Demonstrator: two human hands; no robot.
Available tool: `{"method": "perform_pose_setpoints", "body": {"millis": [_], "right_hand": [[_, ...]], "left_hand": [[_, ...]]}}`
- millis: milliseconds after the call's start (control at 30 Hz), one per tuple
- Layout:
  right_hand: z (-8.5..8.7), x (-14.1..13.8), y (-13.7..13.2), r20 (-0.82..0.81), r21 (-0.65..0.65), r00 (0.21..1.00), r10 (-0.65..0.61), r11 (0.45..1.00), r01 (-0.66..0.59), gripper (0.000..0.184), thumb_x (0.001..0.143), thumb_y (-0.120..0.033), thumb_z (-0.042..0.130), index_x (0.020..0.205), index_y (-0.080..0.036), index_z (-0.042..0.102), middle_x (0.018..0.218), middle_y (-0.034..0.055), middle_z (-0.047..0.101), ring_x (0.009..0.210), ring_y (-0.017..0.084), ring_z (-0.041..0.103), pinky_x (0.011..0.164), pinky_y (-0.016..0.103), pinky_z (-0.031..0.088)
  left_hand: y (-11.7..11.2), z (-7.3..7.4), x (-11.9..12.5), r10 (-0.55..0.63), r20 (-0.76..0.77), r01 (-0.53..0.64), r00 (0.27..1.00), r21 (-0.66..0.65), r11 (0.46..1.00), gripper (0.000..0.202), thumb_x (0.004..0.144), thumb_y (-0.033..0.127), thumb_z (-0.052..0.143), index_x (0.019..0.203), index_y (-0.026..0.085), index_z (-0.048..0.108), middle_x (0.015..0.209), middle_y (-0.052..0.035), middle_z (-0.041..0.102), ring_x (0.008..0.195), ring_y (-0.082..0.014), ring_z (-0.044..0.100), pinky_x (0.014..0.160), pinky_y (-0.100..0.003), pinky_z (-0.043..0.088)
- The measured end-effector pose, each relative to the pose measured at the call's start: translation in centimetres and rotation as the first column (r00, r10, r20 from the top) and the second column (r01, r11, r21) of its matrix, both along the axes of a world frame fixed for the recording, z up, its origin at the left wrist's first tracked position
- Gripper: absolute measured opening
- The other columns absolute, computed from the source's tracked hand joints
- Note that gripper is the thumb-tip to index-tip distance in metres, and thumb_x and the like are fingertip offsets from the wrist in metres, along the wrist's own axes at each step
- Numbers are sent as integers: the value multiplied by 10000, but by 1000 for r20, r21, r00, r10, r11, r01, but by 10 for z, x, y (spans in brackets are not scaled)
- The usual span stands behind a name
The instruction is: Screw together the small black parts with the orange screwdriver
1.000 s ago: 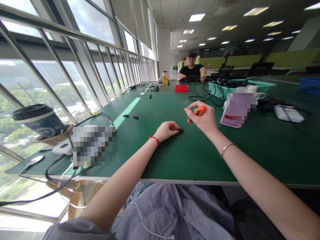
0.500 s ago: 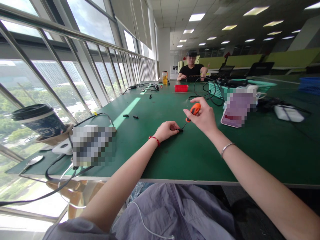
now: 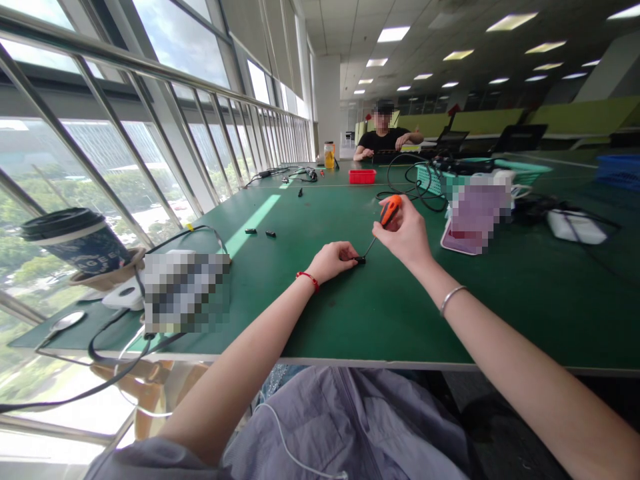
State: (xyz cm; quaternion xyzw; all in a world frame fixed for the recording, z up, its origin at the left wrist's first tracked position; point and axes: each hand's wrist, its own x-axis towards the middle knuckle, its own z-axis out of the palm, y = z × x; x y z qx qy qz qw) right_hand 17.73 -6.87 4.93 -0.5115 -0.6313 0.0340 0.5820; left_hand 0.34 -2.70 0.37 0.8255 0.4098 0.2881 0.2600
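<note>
My left hand rests on the green table and pinches a small black part, whose exact kind I cannot make out. An orange and black screwdriver is in my right hand, with my fingers closed round its handle. Its thin shaft slants down to the left, and the tip meets the black part. Two similar small black pieces, a left one and a right one, lie farther off to the left. Another little black piece lies beyond them.
Right of my hands are a purple phone, a teal basket with cables, and a white block. A red tray stands ahead. At left are a paper cup and a spoon. Another person sits at the far end.
My right-hand fingers have closed in round the screwdriver handle, where the fingers were spread wider before. The handle has tilted more upright. My left hand stays in place.
</note>
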Motion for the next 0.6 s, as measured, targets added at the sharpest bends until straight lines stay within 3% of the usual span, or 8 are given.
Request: {"method": "perform_pose_setpoints", "body": {"millis": [100,200,333,467,600], "right_hand": [[1,-1,-2,3,-27,998,-64,998,64,347,647,-377,666,951,-239,573,590,-44,509,521,160,502,512,286,380],[4,-4,-5,28,-52,990,-138,989,139,289,662,-462,670,830,-238,601,563,-32,503,553,168,506,529,282,361],[5,-6,-7,29,-48,999,-22,999,23,193,703,-411,631,729,-221,611,551,-33,496,542,139,491,562,269,376],[3,-6,-6,51,-23,998,24,999,-23,178,694,-344,617,820,-218,618,587,-38,499,535,129,478,561,265,380],[0,-3,-2,55,7,998,42,999,-43,361,654,-302,622,1002,-228,560,707,-22,558,559,141,508,550,276,405]], "left_hand": [[-1,1,0,-2,-5,2,1000,7,1000,115,718,200,641,809,144,684,732,-23,685,666,-118,588,649,-227,459],[-1,1,0,4,-13,-4,1000,14,1000,117,714,189,634,811,144,682,738,-24,685,674,-119,589,654,-227,457],[0,0,0,7,-27,-6,1000,19,1000,147,695,166,629,830,145,686,756,-25,690,690,-122,597,675,-232,463],[2,-2,-1,8,-30,-7,1000,22,1000,155,691,158,627,831,147,692,738,-17,686,679,-118,598,670,-228,461],[3,-2,-1,3,-11,-3,1000,21,1000,151,703,164,624,834,143,696,721,-19,681,672,-118,595,662,-227,458]]}}
